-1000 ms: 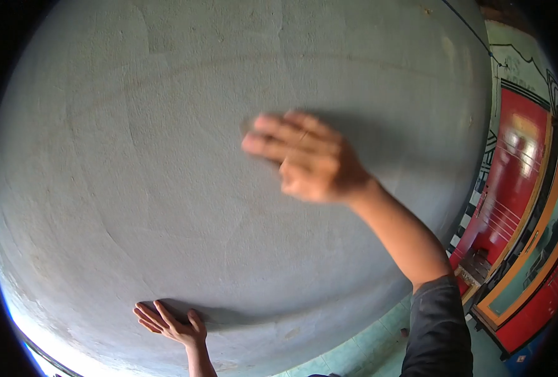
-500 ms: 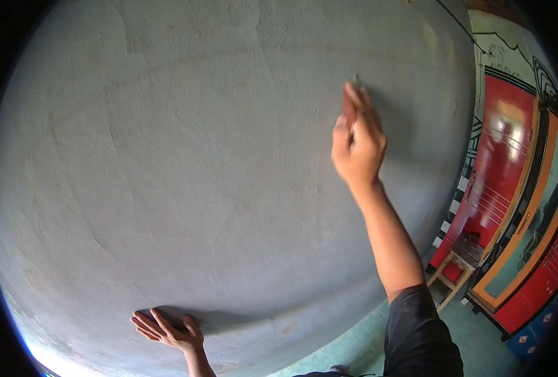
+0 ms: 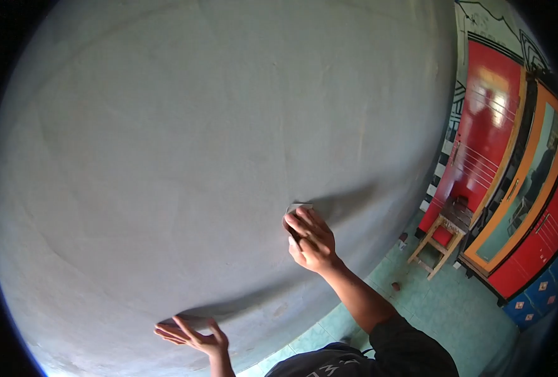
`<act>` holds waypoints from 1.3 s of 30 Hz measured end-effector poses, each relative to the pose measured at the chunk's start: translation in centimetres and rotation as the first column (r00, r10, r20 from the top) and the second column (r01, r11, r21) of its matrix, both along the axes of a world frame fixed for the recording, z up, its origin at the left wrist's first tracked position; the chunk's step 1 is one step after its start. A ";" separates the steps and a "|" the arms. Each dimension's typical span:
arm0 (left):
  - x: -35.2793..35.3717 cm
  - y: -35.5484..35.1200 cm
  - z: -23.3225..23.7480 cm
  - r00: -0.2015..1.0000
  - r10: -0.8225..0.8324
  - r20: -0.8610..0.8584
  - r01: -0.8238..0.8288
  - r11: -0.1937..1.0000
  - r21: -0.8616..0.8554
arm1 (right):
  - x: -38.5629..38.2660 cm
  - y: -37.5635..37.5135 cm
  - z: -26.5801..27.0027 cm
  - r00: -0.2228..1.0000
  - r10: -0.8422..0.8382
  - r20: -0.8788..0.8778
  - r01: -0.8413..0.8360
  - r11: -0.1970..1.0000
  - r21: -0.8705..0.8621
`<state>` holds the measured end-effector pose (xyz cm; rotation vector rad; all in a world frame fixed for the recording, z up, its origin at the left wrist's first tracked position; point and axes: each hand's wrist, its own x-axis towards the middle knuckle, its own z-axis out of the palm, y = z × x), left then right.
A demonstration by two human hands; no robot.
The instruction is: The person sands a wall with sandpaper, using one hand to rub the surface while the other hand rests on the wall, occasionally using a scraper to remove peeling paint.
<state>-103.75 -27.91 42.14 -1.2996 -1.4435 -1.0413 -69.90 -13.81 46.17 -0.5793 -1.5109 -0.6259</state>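
My right hand (image 3: 313, 240) grips what looks like a folded piece of sandpaper (image 3: 289, 219), reddish-brown on one side with a pale upper edge. The fingers lie over it and press it toward the grey plastered wall (image 3: 166, 163); a shadow stretches to the right of the hand. Lower left, my left hand (image 3: 198, 339) is held with fingers spread at the lower part of the wall, its shadow beside it. Nothing is in that hand. Faint streaks and trowel marks run across the wall's surface.
At the right stand a red door (image 3: 486, 113) and an orange-framed glass cabinet (image 3: 524, 188). A wooden stool (image 3: 445, 232) stands before them on the green tiled floor (image 3: 430, 305). A small brown object (image 3: 396, 286) lies on the tiles.
My right hand has swept down and left along the wall with the sandpaper. My left hand has shifted slightly right and down, and the camera view has moved a little.
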 end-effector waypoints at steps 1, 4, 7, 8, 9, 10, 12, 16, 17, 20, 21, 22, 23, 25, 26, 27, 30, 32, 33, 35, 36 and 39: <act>1.6 0.3 -0.9 0.998 -0.061 0.013 0.062 0.997 -0.053 | 1.4 1.6 -0.7 0.990 -0.009 -0.140 0.014 0.999 0.042; 2.6 1.5 -5.6 0.985 -0.167 -0.044 0.154 0.964 -0.218 | 5.3 4.0 -1.3 0.619 -0.053 -0.784 -0.166 0.966 -0.197; 3.2 2.4 -8.9 0.971 -0.239 -0.024 0.224 0.935 -0.274 | 5.4 4.1 -4.1 0.630 -0.227 -0.743 -0.168 0.894 -0.416; 3.8 3.2 -9.0 0.965 -0.262 -0.012 0.251 0.934 -0.253 | 3.5 4.1 -4.4 0.761 -0.213 -0.613 0.072 0.967 -0.246; 4.3 4.1 -9.3 0.969 -0.245 -0.013 0.235 0.943 -0.234 | 3.0 3.1 -4.3 0.898 -0.134 -0.418 0.091 0.989 -0.120; 5.1 4.5 -9.1 0.975 -0.224 -0.012 0.215 0.950 -0.226 | 3.7 3.0 -4.3 0.981 0.049 -0.189 -0.054 0.998 -0.021; 6.4 5.3 -9.8 0.975 -0.222 -0.016 0.213 0.952 -0.219 | 6.4 5.7 -6.3 0.982 0.016 -0.188 -0.002 0.997 0.077; 9.9 6.7 -10.7 0.977 -0.210 -0.045 0.193 0.949 -0.251 | 11.0 7.9 -6.7 0.581 -0.081 -0.810 -0.221 0.942 -0.252; 11.4 7.0 -10.7 0.980 -0.192 -0.051 0.174 0.954 -0.243 | 11.1 8.2 -7.3 0.702 -0.096 -0.706 -0.079 0.974 -0.211; 16.0 9.4 -10.7 0.988 -0.152 0.010 0.151 0.968 -0.202 | 13.8 9.2 -9.2 0.955 0.009 -0.298 -0.040 0.994 -0.099; 17.1 10.4 -11.3 0.988 -0.147 0.048 0.154 0.968 -0.198 | 15.9 10.8 -10.0 0.972 -0.045 -0.230 0.024 0.995 -0.095; 18.2 10.7 -11.6 0.988 -0.136 0.078 0.150 0.968 -0.203 | 18.2 12.0 -10.5 0.981 -0.095 -0.168 0.080 0.992 -0.093; 19.4 11.4 -11.4 0.994 -0.111 0.013 0.112 0.975 -0.191 | 21.2 14.3 -11.2 0.919 -0.064 -0.389 0.050 0.998 -0.046; 22.6 12.6 -11.3 0.991 -0.132 0.037 0.136 0.970 -0.201 | 23.1 14.1 -10.1 0.555 -0.008 -0.832 -0.314 0.924 -0.219; 24.0 13.5 -11.5 0.991 -0.126 0.040 0.131 0.969 -0.210 | 23.3 14.7 -10.0 0.679 0.028 -0.734 -0.211 0.965 -0.158; 25.8 14.3 -11.5 0.992 -0.121 0.041 0.127 0.972 -0.200 | 23.6 15.3 -9.9 0.786 0.048 -0.617 -0.118 0.990 -0.073; 29.8 16.4 -11.0 0.995 -0.100 0.022 0.102 0.982 -0.156 | 25.1 14.9 -10.4 0.994 0.045 -0.099 -0.047 0.999 -0.013; 31.5 18.0 -11.2 0.998 -0.062 0.002 0.062 0.993 -0.098 | 29.1 18.4 -12.5 0.873 0.011 -0.487 -0.050 0.997 -0.066; 31.4 18.5 -11.6 1.000 0.008 -0.011 -0.009 0.997 -0.076 | 30.8 19.4 -13.1 0.732 -0.006 -0.681 -0.105 0.987 -0.122; 31.3 19.1 -11.9 1.000 0.025 -0.004 -0.025 0.998 -0.055 | 32.1 20.0 -13.5 0.722 -0.043 -0.690 -0.089 0.984 -0.154; 31.2 19.3 -11.9 1.000 0.022 -0.012 -0.022 0.999 -0.047 | 31.5 19.6 -14.0 0.812 -0.068 -0.580 -0.007 0.992 -0.127; 31.2 19.8 -12.1 0.993 0.095 -0.067 -0.094 0.995 0.014 | 34.1 19.7 -15.8 0.972 0.017 -0.236 -0.028 0.999 -0.044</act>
